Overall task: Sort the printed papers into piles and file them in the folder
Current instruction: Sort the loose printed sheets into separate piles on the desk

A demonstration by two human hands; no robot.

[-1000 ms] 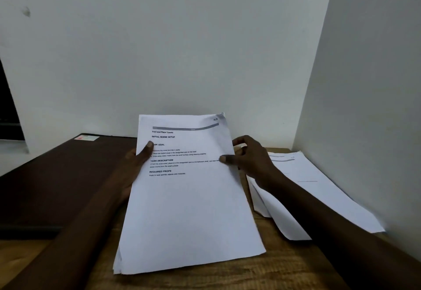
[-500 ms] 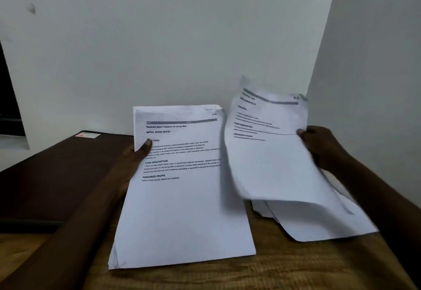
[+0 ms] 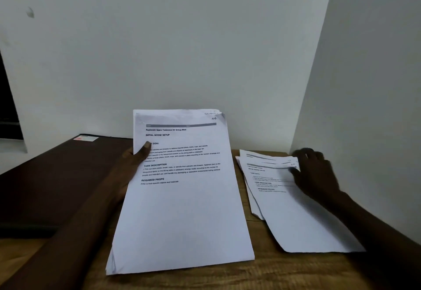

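My left hand (image 3: pixel 134 164) holds a stack of printed papers (image 3: pixel 182 210) by its left edge, thumb on the top sheet, the stack tilted up towards me with its lower edge near the wooden table. The top sheet reads "Replenish Spare Tableware for Group Meal". On the right lies a small pile of printed sheets (image 3: pixel 291 210), fanned unevenly on the table. My right hand (image 3: pixel 316 173) rests on the top right corner of that pile's top sheet, fingers spread and blurred. Whether it still pinches the sheet is unclear.
A dark brown folder or board (image 3: pixel 50 176) with a small red-and-white label lies on the left. The wooden table (image 3: pixel 205 278) runs into a corner between a white back wall and a white right wall (image 3: pixel 364 107) close to the right pile.
My right hand took the top sheet off the held stack, carried it right and laid it on the right pile. A new top sheet shows. The left hand kept its hold.
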